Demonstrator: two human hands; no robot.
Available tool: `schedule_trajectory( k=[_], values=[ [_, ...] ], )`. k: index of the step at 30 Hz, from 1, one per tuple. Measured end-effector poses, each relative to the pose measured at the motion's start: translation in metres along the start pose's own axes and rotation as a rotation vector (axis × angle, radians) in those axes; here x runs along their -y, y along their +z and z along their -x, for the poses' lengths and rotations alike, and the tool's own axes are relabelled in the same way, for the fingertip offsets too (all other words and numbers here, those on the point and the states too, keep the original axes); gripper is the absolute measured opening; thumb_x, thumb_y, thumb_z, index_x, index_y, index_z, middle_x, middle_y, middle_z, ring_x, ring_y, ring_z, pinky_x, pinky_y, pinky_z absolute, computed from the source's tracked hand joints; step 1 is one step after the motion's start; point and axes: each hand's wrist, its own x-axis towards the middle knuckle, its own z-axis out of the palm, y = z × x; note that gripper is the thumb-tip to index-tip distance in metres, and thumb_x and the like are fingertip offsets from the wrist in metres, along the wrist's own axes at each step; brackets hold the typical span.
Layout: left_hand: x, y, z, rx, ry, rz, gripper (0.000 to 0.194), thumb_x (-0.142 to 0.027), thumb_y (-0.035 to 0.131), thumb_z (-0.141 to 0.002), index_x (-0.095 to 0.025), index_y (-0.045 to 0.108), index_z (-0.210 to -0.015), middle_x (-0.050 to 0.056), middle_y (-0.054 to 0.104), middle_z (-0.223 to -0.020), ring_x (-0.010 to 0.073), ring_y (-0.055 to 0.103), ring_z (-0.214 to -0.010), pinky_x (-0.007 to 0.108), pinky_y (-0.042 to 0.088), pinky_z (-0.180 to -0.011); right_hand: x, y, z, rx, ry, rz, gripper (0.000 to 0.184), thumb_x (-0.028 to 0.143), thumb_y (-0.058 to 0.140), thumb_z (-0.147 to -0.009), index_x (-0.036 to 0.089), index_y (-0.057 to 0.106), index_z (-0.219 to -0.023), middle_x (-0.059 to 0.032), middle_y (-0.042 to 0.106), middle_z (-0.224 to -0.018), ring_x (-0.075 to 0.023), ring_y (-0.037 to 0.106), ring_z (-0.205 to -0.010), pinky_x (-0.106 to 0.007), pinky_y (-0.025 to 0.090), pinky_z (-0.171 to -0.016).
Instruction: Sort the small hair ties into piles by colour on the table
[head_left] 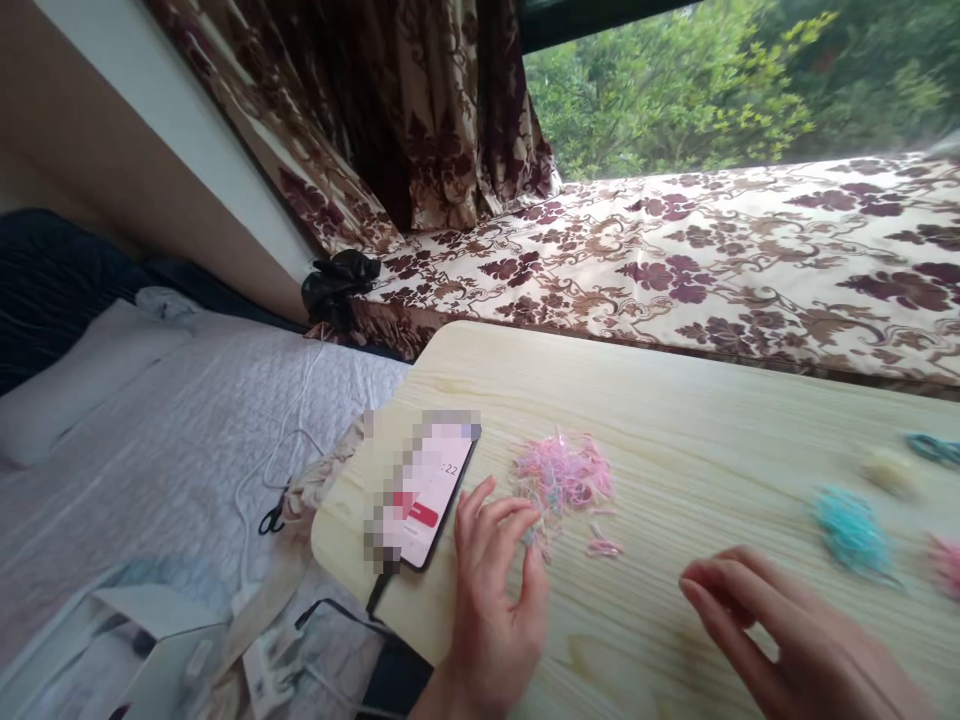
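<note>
A loose pile of pink, thin small rubber bands [564, 470], with a few pale blue and yellowish ones at its near side, lies on the wooden table [675, 420]. My left hand [499, 580] is at the pile's near left edge, fingers apart and slightly curved, thumb and forefinger tips close to some bands. A few pink bands [604, 543] lie just right of the pile. Over the table's right part, my right hand [787, 625] has thumb and forefinger tips pressed together; anything between them is too small to make out.
A phone [427, 500] with a cable lies left of my left hand. Farther right are a turquoise band pile [853, 530], a cream pile [889, 470], a dark teal bunch [934, 447] and a pink pile [946, 565]. A bed [187, 440] and flowered window seat [675, 260] border the table.
</note>
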Motion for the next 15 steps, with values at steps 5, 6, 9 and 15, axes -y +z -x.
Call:
schedule_trajectory(
  k=[5,6,9,15],
  values=[
    [0.000,-0.001,0.001,0.023,-0.018,0.030,0.033,-0.008,0.050,-0.093,-0.025,0.057,-0.121,0.005,0.068,-0.118,0.0256,0.047,-0.135,0.057,0.038,-0.115,0.016,0.018,-0.013,0.041,-0.056,0.011,0.032,0.036,0.042,-0.101,0.027,0.061,-0.077,0.0028,0.064,-0.069,-0.0099,0.066,-0.056,-0.018,0.051,-0.050],
    [0.000,-0.001,0.001,0.025,-0.017,0.031,0.033,-0.008,0.050,-0.093,-0.025,0.057,-0.121,0.005,0.068,-0.118,0.0256,0.047,-0.135,0.057,0.038,-0.115,0.017,0.021,-0.014,0.037,-0.058,0.022,0.030,0.035,0.042,-0.101,0.027,0.062,-0.080,0.0026,0.065,-0.070,-0.0105,0.067,-0.057,-0.019,0.052,-0.050],
    [0.000,-0.002,0.001,0.026,-0.023,0.030,0.034,-0.008,0.050,-0.092,-0.026,0.058,-0.121,0.005,0.068,-0.117,0.0259,0.047,-0.135,0.057,0.038,-0.115,0.015,0.026,-0.018,0.013,-0.073,0.054,0.029,0.035,0.041,-0.101,0.026,0.063,-0.085,0.0019,0.067,-0.073,-0.0116,0.067,-0.057,-0.021,0.052,-0.049],
    [-0.002,-0.002,0.000,0.025,-0.021,0.031,0.034,-0.008,0.049,-0.093,-0.025,0.057,-0.121,0.005,0.068,-0.118,0.0251,0.046,-0.136,0.056,0.038,-0.116,0.015,0.028,-0.025,0.028,-0.101,0.112,0.029,0.033,0.041,-0.100,0.026,0.061,-0.082,0.0022,0.065,-0.069,-0.0127,0.067,-0.054,-0.022,0.048,-0.044]
  ],
)
